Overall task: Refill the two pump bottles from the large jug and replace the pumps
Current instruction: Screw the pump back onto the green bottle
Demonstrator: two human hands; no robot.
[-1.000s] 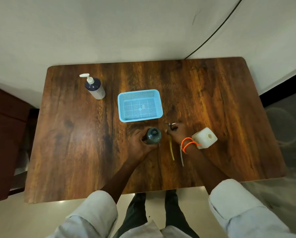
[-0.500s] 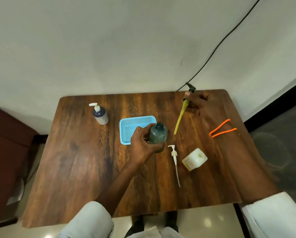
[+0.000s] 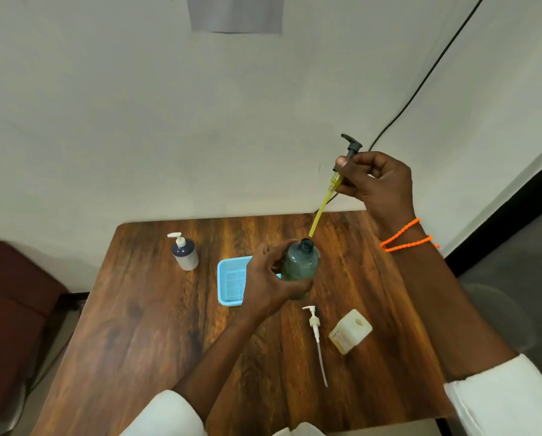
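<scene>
My left hand [image 3: 268, 278] grips a dark green translucent bottle [image 3: 299, 266], lifted above the table with its neck open. My right hand [image 3: 375, 184] holds a black pump [image 3: 351, 146] high up; its yellow-coated tube [image 3: 321, 209] slants down, the tip just beside the bottle's mouth. A loose white pump [image 3: 314, 322] with a long tube lies on the table. The pale square jug [image 3: 350, 331] sits to its right. A second bottle [image 3: 185, 251], dark on top, white below, white pump fitted, stands at the far left.
A light blue mesh basket [image 3: 230, 280] sits mid-table, partly behind my left hand. The wooden table [image 3: 143, 325] backs onto a white wall with a black cable [image 3: 420, 86]. A dark red seat [image 3: 8, 297] is at the left.
My right hand lifted the black pump from the table up high, then brought its tube tip toward the bottle mouth. My left hand raised the green bottle off the table.
</scene>
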